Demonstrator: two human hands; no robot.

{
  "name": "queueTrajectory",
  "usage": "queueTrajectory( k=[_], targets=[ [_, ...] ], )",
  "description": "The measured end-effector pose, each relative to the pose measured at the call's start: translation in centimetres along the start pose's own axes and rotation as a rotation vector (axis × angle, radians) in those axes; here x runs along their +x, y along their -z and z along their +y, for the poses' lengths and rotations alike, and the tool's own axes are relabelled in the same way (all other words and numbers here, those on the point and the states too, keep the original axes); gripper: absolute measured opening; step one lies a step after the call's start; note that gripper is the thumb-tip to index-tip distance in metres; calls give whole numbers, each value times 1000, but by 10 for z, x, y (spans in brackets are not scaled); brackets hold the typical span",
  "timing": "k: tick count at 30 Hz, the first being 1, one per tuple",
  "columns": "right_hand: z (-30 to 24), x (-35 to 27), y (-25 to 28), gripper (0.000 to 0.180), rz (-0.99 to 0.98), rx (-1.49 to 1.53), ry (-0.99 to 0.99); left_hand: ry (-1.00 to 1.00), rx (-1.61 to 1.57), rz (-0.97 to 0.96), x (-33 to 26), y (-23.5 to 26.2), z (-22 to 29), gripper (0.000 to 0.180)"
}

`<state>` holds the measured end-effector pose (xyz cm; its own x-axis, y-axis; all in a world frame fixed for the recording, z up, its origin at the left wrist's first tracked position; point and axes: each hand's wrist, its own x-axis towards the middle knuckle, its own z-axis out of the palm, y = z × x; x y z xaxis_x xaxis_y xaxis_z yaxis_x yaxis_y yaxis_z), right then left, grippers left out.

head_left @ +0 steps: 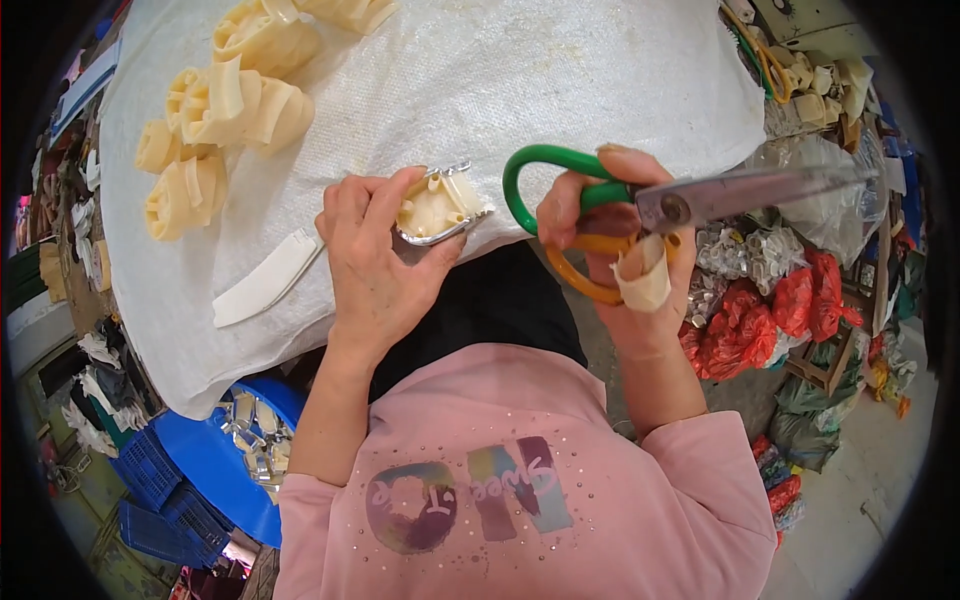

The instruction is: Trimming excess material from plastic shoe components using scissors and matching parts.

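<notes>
My left hand (375, 265) pinches a small cream-coloured piece with a silvery metal edge (430, 210) between thumb and fingers, at the near edge of the white-covered table. To its right, my right hand (645, 325) is closed around a pair of scissors (700, 203) with one green and one orange handle loop. The blades point right and look closed together, apart from the piece. A cream band (643, 278) sits around one right-hand finger. Beside my left wrist lies a curved white strip (268, 280).
Several cream-coloured rolled coils (245, 105) rest at the table's far left. Below the left edge, a blue basin (215, 455) holds silvery and cream pieces, next to blue crates (150, 470). Red plastic bags (745, 325) and clear bags of pieces lie on the right.
</notes>
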<state>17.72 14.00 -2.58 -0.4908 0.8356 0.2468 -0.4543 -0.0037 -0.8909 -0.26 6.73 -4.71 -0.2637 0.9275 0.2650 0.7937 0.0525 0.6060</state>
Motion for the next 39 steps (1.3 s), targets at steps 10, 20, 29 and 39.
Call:
queueTrajectory(
  k=[10, 20, 29, 39],
  targets=[
    [29, 19, 1, 37, -3, -13, 30, 38, 15, -3, 4, -1, 5, 54],
    [10, 5, -8, 39, 56, -102, -143, 11, 41, 35, 3, -6, 9, 53],
    [7, 11, 5, 37, -37, 52, 81, 0, 65, 42, 2, -8, 7, 54],
    [-2, 17, -5, 38, 28, 29, -27, -36, 66, 69, 2, -10, 4, 52]
  ],
)
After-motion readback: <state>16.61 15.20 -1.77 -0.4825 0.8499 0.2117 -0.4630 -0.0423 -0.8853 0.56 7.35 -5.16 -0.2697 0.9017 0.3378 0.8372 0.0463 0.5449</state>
